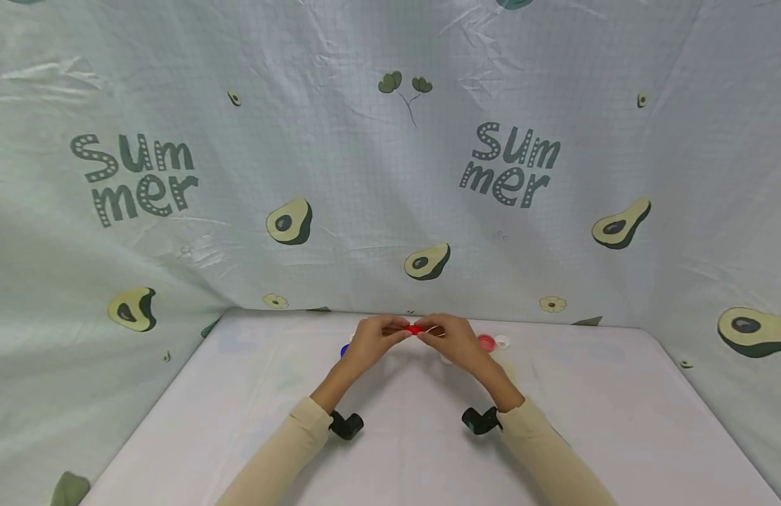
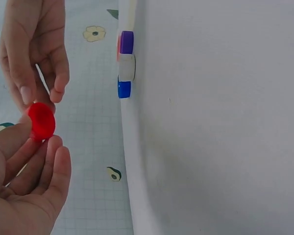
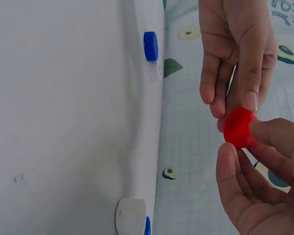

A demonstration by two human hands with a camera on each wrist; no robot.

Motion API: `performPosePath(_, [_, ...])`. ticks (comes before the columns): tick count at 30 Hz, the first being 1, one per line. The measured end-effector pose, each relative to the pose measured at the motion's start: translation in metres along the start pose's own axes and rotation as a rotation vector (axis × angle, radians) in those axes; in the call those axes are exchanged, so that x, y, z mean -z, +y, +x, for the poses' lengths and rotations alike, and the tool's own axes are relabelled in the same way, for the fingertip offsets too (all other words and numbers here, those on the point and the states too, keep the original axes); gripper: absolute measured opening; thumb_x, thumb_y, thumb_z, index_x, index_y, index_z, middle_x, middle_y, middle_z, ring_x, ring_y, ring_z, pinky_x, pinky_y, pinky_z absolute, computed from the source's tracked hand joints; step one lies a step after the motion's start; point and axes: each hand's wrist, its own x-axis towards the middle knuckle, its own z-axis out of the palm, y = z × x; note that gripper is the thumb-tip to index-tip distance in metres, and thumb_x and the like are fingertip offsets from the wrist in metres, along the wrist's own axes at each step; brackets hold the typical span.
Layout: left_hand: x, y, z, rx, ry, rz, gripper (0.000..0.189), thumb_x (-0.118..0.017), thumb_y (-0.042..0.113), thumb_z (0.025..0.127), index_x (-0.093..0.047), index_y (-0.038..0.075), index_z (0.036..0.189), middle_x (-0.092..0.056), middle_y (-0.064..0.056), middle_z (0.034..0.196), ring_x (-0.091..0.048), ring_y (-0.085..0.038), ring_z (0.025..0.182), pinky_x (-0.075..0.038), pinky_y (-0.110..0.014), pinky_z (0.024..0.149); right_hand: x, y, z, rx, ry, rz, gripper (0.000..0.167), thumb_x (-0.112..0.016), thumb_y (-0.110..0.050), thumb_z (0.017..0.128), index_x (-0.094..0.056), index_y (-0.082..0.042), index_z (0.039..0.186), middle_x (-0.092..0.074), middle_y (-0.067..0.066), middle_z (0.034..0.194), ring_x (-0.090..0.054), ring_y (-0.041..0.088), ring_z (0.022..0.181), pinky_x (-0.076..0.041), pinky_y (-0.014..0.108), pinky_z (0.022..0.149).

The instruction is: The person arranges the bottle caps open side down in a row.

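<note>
Between the two hands, raised over the far part of the table, is a small round red bottle cap point(image 1: 415, 329). My left hand point(image 1: 370, 340) pinches its left side between thumb and fingertips. From the other side my right hand point(image 1: 455, 340) holds it too, thumb against the cap's face and fingers behind. Close up in the left wrist view, the red cap point(image 2: 42, 121) stands on edge, its round face showing. The right wrist view shows the same cap point(image 3: 239, 128) with both thumbs at its rim.
Left of the hands lies a blue cap point(image 1: 344, 349) with a white one point(image 3: 156, 71) beside it. To the right are a pinkish-red cap point(image 1: 486, 343) and a white cap point(image 1: 502, 342). Purple point(image 2: 127, 42) and blue point(image 2: 124, 89) caps sit near the table's far edge. Patterned cloth hangs behind.
</note>
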Motion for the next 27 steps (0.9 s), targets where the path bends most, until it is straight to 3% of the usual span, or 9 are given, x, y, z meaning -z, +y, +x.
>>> performPosePath(7, [-0.005, 0.007, 0.002, -0.021, -0.015, -0.086, 0.023, -0.073, 0.015, 0.095, -0.069, -0.001, 0.112, -0.075, -0.012, 0.104, -0.074, -0.026, 0.094, -0.061, -0.030, 0.082, 0.005, 0.003, -0.012, 0.047, 0.074, -0.014, 0.024, -0.075, -0.011, 0.093, -0.074, -0.007, 0.117, -0.072, 0.008, 0.116, -0.071, 0.026, 0.104, -0.060, 0.039, 0.088])
performPosePath(13, [-0.013, 0.014, 0.001, -0.020, -0.036, -0.146, 0.012, -0.071, 0.014, 0.097, -0.066, 0.004, 0.103, -0.073, -0.009, 0.094, -0.072, -0.035, 0.090, -0.060, -0.029, 0.081, 0.009, 0.006, -0.022, 0.061, 0.108, -0.009, 0.020, -0.077, -0.009, 0.090, -0.071, -0.010, 0.109, -0.074, 0.004, 0.105, -0.071, 0.021, 0.096, -0.060, 0.036, 0.086])
performPosePath(17, [-0.019, 0.018, 0.000, -0.012, -0.058, -0.127, 0.012, -0.071, 0.015, 0.097, -0.069, 0.008, 0.106, -0.074, -0.008, 0.098, -0.073, -0.030, 0.092, -0.060, -0.028, 0.081, 0.014, 0.008, -0.030, 0.057, 0.096, 0.014, 0.020, -0.075, -0.009, 0.092, -0.069, -0.013, 0.111, -0.074, 0.002, 0.107, -0.071, 0.020, 0.098, -0.060, 0.036, 0.088])
performPosePath(22, [-0.026, 0.022, 0.000, -0.057, -0.107, -0.079, 0.030, -0.074, 0.009, 0.094, -0.068, 0.008, 0.123, -0.075, -0.012, 0.109, -0.072, -0.025, 0.097, -0.060, -0.029, 0.085, 0.020, 0.011, -0.041, 0.006, 0.109, 0.087, 0.025, -0.072, -0.013, 0.095, -0.070, -0.014, 0.120, -0.072, 0.006, 0.118, -0.072, 0.025, 0.102, -0.060, 0.035, 0.087])
performPosePath(27, [-0.032, 0.024, -0.001, -0.062, -0.110, -0.064, 0.038, -0.076, 0.006, 0.091, -0.066, 0.007, 0.128, -0.072, -0.008, 0.100, -0.069, -0.019, 0.091, -0.059, -0.028, 0.086, 0.023, 0.013, -0.046, -0.054, 0.124, 0.136, 0.035, -0.076, -0.014, 0.093, -0.069, -0.009, 0.127, -0.070, 0.013, 0.123, -0.072, 0.028, 0.102, -0.061, 0.034, 0.083])
